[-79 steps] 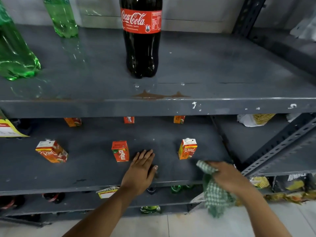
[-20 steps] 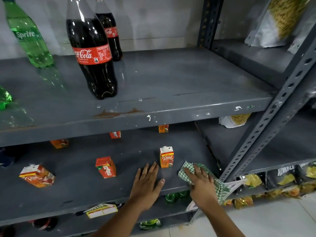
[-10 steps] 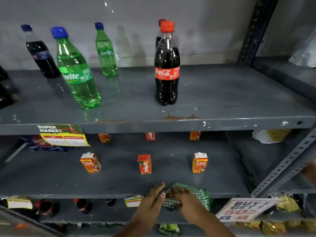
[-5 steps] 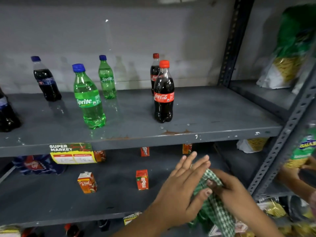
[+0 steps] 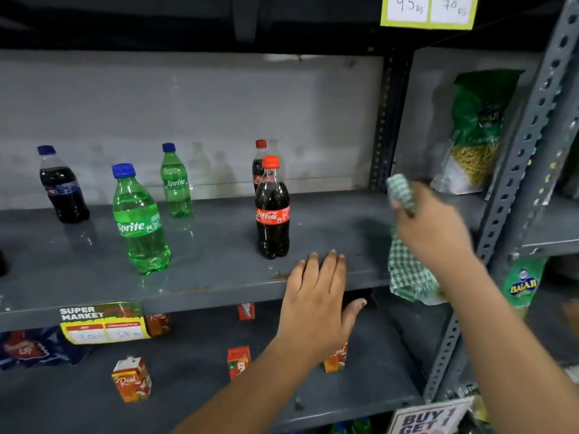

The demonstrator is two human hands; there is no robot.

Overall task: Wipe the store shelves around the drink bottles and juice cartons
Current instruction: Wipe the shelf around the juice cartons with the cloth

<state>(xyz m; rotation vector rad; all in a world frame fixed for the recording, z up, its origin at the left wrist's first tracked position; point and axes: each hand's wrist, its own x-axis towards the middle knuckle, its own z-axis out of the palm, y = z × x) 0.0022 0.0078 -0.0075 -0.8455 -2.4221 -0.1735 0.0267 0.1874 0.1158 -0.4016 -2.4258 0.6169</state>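
My right hand (image 5: pixel 430 228) grips a green checked cloth (image 5: pixel 407 270) and holds it up over the right end of the grey bottle shelf (image 5: pixel 219 277); the cloth hangs down past the shelf's front edge. My left hand (image 5: pixel 316 299) rests flat with fingers spread on that front edge, just right of a Coca-Cola bottle (image 5: pixel 272 211). A second cola bottle (image 5: pixel 258 164) stands behind it. Two Sprite bottles (image 5: pixel 139 223) (image 5: pixel 175 183) and a dark blue-capped bottle (image 5: pixel 61 186) stand further left. On the lower shelf (image 5: pixel 188 393) sit several small juice cartons (image 5: pixel 131 379) (image 5: pixel 238 361).
A perforated grey upright (image 5: pixel 513 195) bounds the shelf on the right; snack bags (image 5: pixel 476 133) stand beyond it. A yellow price tag (image 5: pixel 103 324) hangs from the bottle shelf's edge. A sale sign (image 5: pixel 429 418) sits at the bottom right.
Both hands have come up from the lower carton shelf. The left hand now lies on the bottle shelf's edge, and the right hand has lifted the cloth to that shelf's right end.
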